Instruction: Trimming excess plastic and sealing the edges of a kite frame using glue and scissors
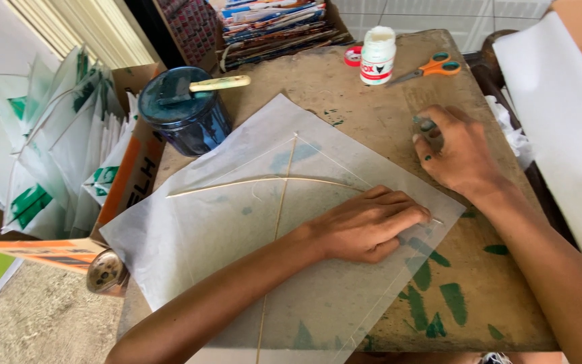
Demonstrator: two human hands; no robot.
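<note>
Two hands work a thin white paper kite (pixel 257 222) lying flat on the counter (pixel 493 296). Left hand (pixel 372 226), fingers curled, presses down on the right tip of the bowed stick (pixel 264 182); right hand (pixel 456 152) rests on bare wood just beside the corner, fingers bent over something small I cannot make out. Paper this thin could tear or crease if the pressing hand slips. Nearby, a dark blue tin (pixel 183 111) carries a pale-handled brush (pixel 217 84) across its lid; a cardboard box (pixel 126 175) holds stacked finished kites.
</note>
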